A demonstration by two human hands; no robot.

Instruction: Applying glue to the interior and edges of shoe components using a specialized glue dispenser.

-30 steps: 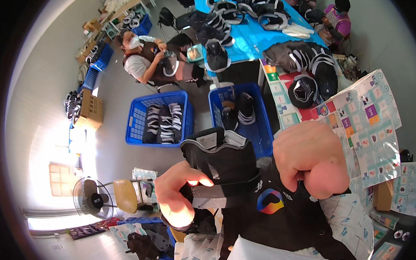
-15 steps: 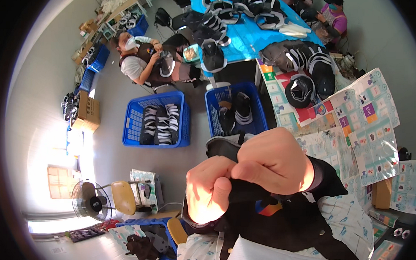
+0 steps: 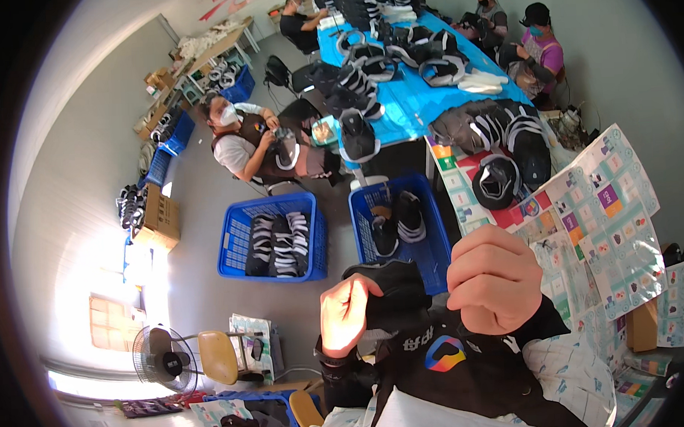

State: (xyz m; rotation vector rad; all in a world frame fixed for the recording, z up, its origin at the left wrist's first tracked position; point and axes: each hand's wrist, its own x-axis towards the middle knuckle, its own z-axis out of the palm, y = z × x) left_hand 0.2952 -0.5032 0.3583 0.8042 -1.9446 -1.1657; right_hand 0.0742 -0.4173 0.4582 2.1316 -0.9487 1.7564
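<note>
Out on the far left, there stood the fan (image 3: 165, 361), the yellow chair (image 3: 217, 357) just beside it; next along came a blue basket (image 3: 236, 240) on the floor, black-and-white shoe pieces (image 3: 281, 249) lined up in it; behind that sat a co-worker (image 3: 234, 146), both hands on a dark piece; and here, lower centre, were my left fingers (image 3: 347, 307), pinched on the left edge of a black shoe piece (image 3: 399, 287); it hung in front of my chest, below a second blue basket (image 3: 436, 263) with more dark pieces in it; over to my right fingers (image 3: 484, 295), curled tight, raised beside the piece and apart from it; whether they gripped anything thin, I couldn't tell; past them, furthest right, a sheet-covered worktop (image 3: 462, 202) carried a rounded black shoe piece (image 3: 495, 182).
</note>
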